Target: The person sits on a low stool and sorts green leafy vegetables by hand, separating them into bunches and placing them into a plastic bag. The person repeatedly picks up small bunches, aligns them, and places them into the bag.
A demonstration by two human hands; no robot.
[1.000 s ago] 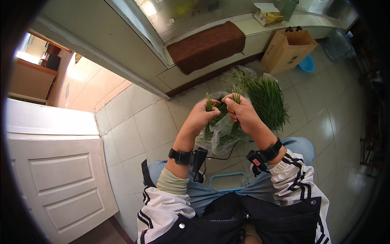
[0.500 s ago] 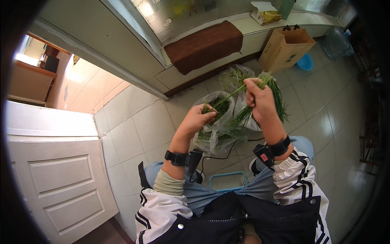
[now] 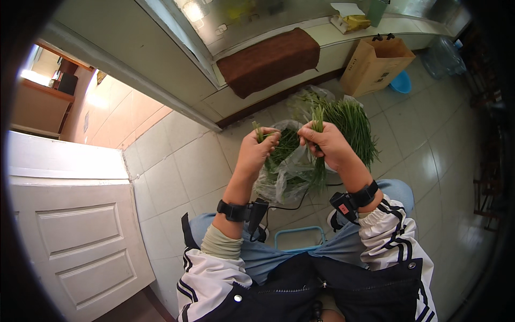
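My right hand (image 3: 331, 146) is closed around a bunch of long green chives (image 3: 318, 170), their pale ends poking up above the fist. Level with it, my left hand (image 3: 255, 151) has its fingers curled round a few green chive stalks (image 3: 257, 130) that stick out at the top. The two hands are a short way apart. Beneath them an open clear plastic bag (image 3: 281, 185) holds more loose greens (image 3: 288, 144). A thick heap of chives (image 3: 351, 123) lies beyond my right hand, beside a second clear bag of greens (image 3: 311, 98).
A brown paper bag (image 3: 370, 72), a blue basin (image 3: 401, 82) and a large clear water bottle (image 3: 444, 59) stand along the wall. A brown cloth (image 3: 271, 61) hangs over the ledge. To the left is a white panelled door (image 3: 86, 236). A blue metal frame (image 3: 300, 229) is between my feet.
My right hand has come back toward me and left, with the bunch now hanging upright in it. My left hand has risen slightly, and the stalk stretched between the hands is gone.
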